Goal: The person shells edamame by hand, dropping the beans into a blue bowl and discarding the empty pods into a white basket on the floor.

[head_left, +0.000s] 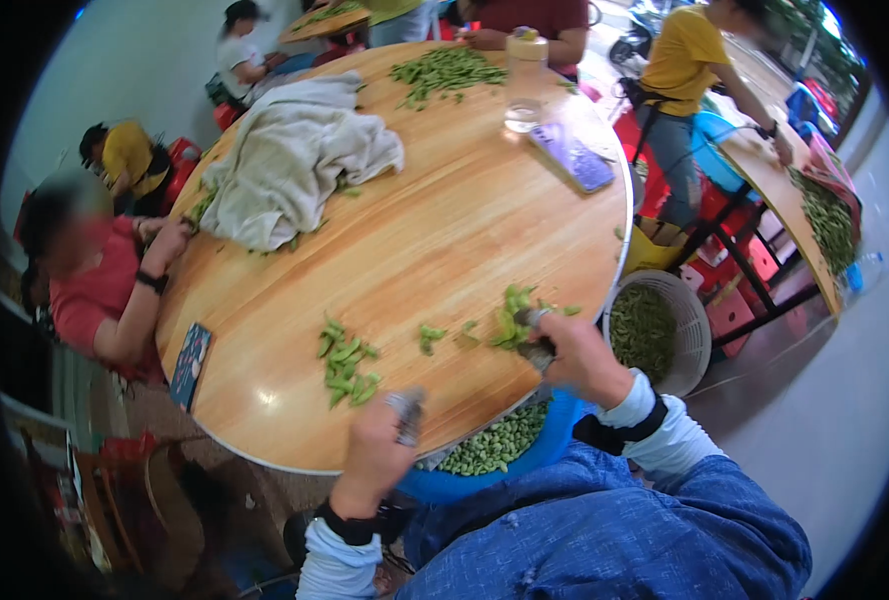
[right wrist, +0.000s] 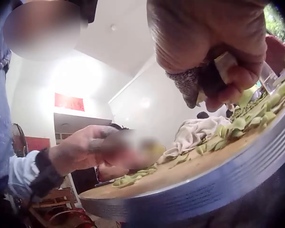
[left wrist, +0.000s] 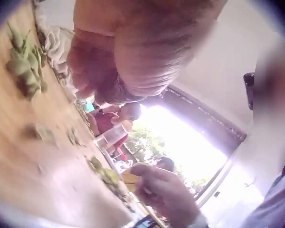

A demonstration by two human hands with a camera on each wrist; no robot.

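My right hand, with dark covers on its fingers, is at a small heap of green bean pods near the table's right edge. Its fingers curl, and a bit of green pod shows at the fingertips in the right wrist view. Over the front edge, my left hand has curled fingers and a grey cover on a digit; I cannot tell whether it holds anything. Beyond it lies another heap of pods, with a few loose pods between the heaps. Below the edge, a blue basin contains shelled green beans.
A crumpled pale cloth, a clear bottle, a purple packet and a dark phone-like slab lie about the round table. A basket of pods stands at right. A person in red sits at left.
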